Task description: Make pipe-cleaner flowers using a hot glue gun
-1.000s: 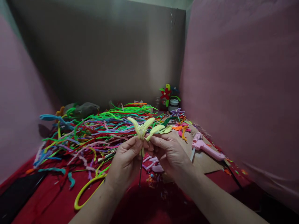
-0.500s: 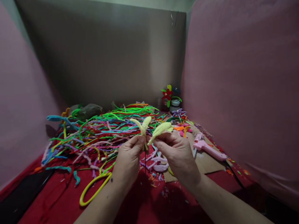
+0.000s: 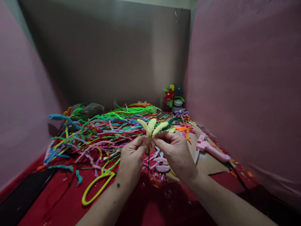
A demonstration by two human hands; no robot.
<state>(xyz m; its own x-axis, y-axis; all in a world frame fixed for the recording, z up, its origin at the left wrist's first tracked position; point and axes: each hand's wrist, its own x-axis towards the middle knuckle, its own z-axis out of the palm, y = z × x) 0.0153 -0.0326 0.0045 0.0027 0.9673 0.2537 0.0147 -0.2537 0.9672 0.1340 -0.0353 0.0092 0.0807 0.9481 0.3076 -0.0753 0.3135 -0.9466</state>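
On my feed, my left hand (image 3: 133,158) pinches the pale yellow flower (image 3: 150,126) by its base; my right hand (image 3: 177,153) grips one petal (image 3: 161,127), over the middle of the table (image 3: 68,201). Petals fan upward, the dark stem (image 3: 148,161) near-vertical below; fingers (image 3: 146,143) hide the join. By the table's far right corner stands a lidded jar (image 3: 177,106); I can't tell whether the red flower (image 3: 169,94) is in it.

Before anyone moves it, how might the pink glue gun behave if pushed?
With its smooth, plastic-looking body, the pink glue gun probably won't bend. On flat cardboard, its angular shape would likely slide, not roll. The attached black cord may drag.
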